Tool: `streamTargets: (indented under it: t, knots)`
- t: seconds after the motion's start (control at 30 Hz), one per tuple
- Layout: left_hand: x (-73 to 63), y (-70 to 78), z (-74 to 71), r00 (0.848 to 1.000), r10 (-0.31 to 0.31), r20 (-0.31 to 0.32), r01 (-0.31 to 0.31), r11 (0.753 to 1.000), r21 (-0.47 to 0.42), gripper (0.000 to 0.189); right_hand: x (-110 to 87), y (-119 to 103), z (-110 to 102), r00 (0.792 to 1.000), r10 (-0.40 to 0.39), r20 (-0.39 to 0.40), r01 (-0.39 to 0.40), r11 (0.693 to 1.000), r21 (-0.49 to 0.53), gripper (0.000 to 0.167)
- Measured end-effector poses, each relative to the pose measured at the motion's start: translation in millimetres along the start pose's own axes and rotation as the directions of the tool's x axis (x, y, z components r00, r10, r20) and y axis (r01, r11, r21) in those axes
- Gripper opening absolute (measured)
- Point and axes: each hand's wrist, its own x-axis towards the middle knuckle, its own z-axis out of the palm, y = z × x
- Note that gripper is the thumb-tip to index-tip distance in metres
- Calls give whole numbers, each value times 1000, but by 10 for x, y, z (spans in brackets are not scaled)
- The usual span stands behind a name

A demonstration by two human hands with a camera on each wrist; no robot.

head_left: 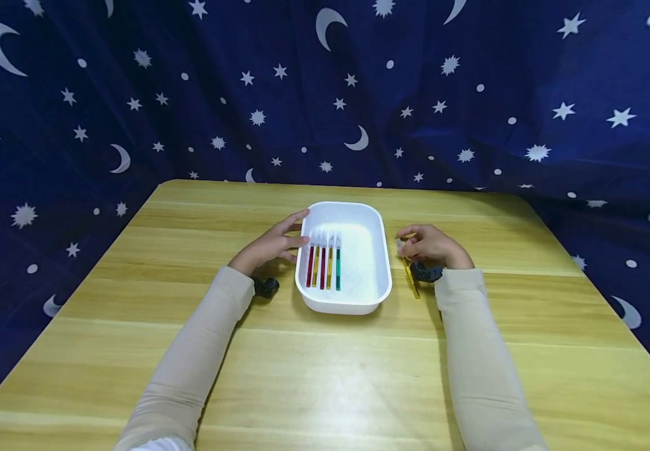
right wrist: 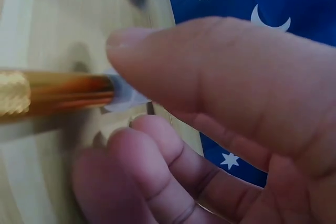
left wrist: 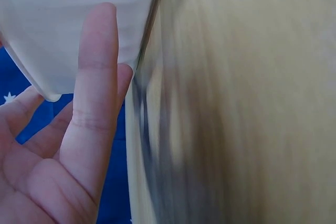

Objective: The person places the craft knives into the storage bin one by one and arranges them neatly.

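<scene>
A white plastic tray (head_left: 343, 307) stands on the table in the head view. My left hand (head_left: 271, 244) holds its left rim, with fingers against the outer wall (left wrist: 58, 35) in the left wrist view. To the right of the tray, my right hand (head_left: 429, 243) pinches the clear cap of a gold craft knife (head_left: 412, 282). The knife's knurled metal handle (right wrist: 58, 95) points away from the fingertips in the right wrist view. Inside the tray, several capped craft knives (head_left: 322, 269) with red, gold and green handles lie side by side toward the left.
The wooden table (head_left: 325, 376) reaches back to a dark blue curtain (head_left: 280, 88) with moons and stars. Black wrist devices sit by the left wrist (head_left: 266, 287) and the right wrist (head_left: 426, 272).
</scene>
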Motion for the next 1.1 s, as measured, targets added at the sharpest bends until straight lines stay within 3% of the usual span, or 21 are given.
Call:
streamTargets:
  t: [0.43, 0.9, 1.1]
  knots:
    - [-2, -3, 11, 1000, 1, 3, -1, 1000, -1, 75, -14, -47, 44, 999, 41, -35, -42, 998, -47, 57]
    - [-3, -16, 5, 1000, 5, 7, -5, 1000, -3, 76, -9, -5, 24, 997, 49, -55, -47, 998, 37, 55]
    - [1, -12, 0, 1000, 1, 2, -1, 1000, -3, 77, -27, -26, -4, 998, 19, -60, -14, 997, 80, 57]
